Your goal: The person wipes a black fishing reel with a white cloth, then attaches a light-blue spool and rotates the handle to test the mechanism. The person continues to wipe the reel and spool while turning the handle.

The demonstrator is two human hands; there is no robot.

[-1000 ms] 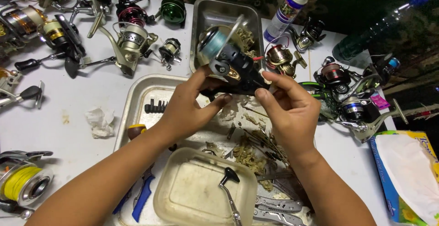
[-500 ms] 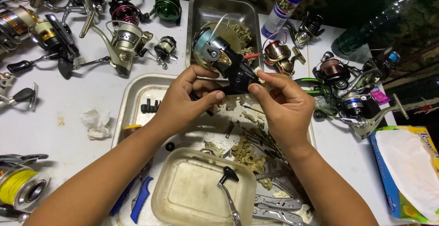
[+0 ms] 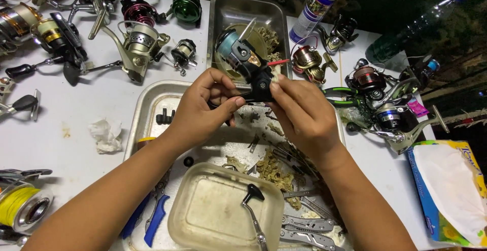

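Since a moment ago both hands have drawn the black spinning reel [image 3: 248, 68] slightly nearer. The left hand [image 3: 203, 109] and right hand [image 3: 302, 114] each pinch its foot, above the metal tray [image 3: 147, 109]. Its long axis tilts away and leftward, spool farthest. One spray bottle [image 3: 317, 5] and one tissue box [image 3: 446, 190] stand on the surface [image 3: 61, 114].

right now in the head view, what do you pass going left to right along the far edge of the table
black-handled gold reel → silver reel → green reel → small steel tray → spray bottle → plastic water bottle
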